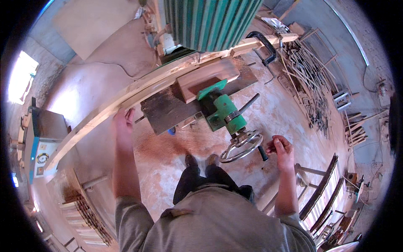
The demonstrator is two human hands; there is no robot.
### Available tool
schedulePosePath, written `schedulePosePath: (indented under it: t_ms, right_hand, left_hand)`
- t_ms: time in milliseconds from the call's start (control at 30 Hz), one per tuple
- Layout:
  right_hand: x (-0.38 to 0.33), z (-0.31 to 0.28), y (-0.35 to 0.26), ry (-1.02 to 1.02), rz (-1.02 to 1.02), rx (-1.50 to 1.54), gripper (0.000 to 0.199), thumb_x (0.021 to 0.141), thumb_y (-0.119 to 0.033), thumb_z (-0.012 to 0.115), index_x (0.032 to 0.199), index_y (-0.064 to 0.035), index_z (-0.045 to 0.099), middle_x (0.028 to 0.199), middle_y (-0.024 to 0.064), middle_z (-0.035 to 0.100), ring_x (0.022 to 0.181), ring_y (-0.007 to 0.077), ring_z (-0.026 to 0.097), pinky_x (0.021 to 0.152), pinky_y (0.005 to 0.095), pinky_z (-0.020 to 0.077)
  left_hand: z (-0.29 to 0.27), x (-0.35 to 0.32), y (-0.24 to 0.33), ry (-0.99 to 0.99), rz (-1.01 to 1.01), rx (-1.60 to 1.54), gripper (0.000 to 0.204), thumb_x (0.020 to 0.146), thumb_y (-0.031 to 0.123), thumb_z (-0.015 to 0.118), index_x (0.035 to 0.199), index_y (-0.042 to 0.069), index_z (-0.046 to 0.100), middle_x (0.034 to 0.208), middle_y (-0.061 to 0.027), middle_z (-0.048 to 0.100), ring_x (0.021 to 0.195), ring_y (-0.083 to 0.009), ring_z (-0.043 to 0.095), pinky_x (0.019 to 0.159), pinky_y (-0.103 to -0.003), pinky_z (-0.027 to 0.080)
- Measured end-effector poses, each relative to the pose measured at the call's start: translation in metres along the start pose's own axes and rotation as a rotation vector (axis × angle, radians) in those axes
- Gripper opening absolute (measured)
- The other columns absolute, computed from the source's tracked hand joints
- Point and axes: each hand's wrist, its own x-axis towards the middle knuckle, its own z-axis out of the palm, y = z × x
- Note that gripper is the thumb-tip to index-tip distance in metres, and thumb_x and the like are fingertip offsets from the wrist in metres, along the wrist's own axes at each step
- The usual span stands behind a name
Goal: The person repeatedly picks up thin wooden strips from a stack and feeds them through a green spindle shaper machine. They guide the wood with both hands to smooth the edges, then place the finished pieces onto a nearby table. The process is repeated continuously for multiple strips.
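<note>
A long pale wooden beam (168, 75) curves across the view, in front of a green ribbed machine housing (210, 25). At the beam's near edge, left of the dark machine table, my left hand (122, 122) is closed on it; some of its fingers are hidden. A reddish-brown wood block (208, 77) lies between the beam and the green plate of a screw clamp (228, 113). This clamp carries a metal handwheel (243, 147) with a black handle (263, 153). Just right of that handle, apart from it, my right hand (281, 148) is loosely curled with nothing visible in it.
A black C-clamp (266, 46) grips the beam towards its right end. Many thin wood offcuts (308, 80) lie piled at the right. A box-shaped machine with a dial (42, 147) stands at far left. Stacked boards (86, 222) lie lower left; sawdust covers the floor.
</note>
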Motion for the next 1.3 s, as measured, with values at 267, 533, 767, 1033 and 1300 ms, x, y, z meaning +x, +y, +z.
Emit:
schedulePosePath:
  t_ms: [267, 533, 767, 1033, 1300]
  right_hand:
    - [0.022, -0.008, -0.002, -0.015, -0.06, -0.012, 0.024, 0.092, -0.02, 0.051, 0.101, 0.0018, 0.056, 0.08, 0.0106, 0.064, 0.065, 0.0148, 0.061, 0.059, 0.0268, 0.0503]
    - [0.059, -0.02, 0.006, -0.057, 0.001, 0.062, 0.027, 0.091, -0.019, 0.052, 0.106, 0.0025, 0.057, 0.083, 0.0091, 0.064, 0.069, 0.0136, 0.06, 0.062, 0.0256, 0.0495]
    - [0.12, 0.014, 0.006, -0.007, 0.072, 0.284, 0.035, 0.092, -0.026, 0.051, 0.112, 0.0034, 0.053, 0.091, 0.0123, 0.063, 0.076, 0.0175, 0.06, 0.068, 0.0295, 0.0497]
    - [0.187, 0.093, -0.044, -0.078, 0.188, 0.893, 0.038, 0.094, -0.043, 0.037, 0.09, -0.0074, 0.05, 0.066, 0.0054, 0.05, 0.06, 0.0195, 0.05, 0.061, 0.0378, 0.0438]
    - [0.043, 0.248, -0.094, -0.845, -0.673, -1.007, 0.033, 0.091, -0.034, 0.041, 0.087, -0.0063, 0.059, 0.072, 0.0191, 0.063, 0.071, 0.034, 0.063, 0.065, 0.0448, 0.0493]
  left_hand:
    - [0.094, -0.007, -0.043, -0.183, -0.101, 0.23, 0.026, 0.087, 0.021, 0.059, 0.105, 0.004, 0.052, 0.09, -0.0125, 0.061, 0.08, -0.0241, 0.063, 0.071, -0.034, 0.054]
    - [0.119, -0.016, -0.061, -0.225, -0.077, 0.321, 0.038, 0.083, 0.031, 0.064, 0.108, 0.006, 0.051, 0.097, -0.0128, 0.061, 0.083, -0.0221, 0.061, 0.072, -0.031, 0.052]
    - [0.128, -0.024, -0.069, -0.18, -0.005, 0.319, 0.039, 0.084, 0.03, 0.063, 0.11, 0.004, 0.049, 0.097, -0.0148, 0.061, 0.08, -0.0219, 0.062, 0.069, -0.032, 0.053]
    - [0.131, -0.03, -0.076, -0.189, 0.131, 0.322, 0.027, 0.089, 0.023, 0.056, 0.105, 0.001, 0.052, 0.084, -0.013, 0.062, 0.064, -0.0203, 0.063, 0.053, -0.029, 0.053]
    - [0.131, -0.031, -0.083, -0.207, 0.206, 0.489, 0.023, 0.09, 0.023, 0.052, 0.092, 0.001, 0.055, 0.075, -0.0085, 0.058, 0.055, -0.0152, 0.057, 0.046, -0.028, 0.047]
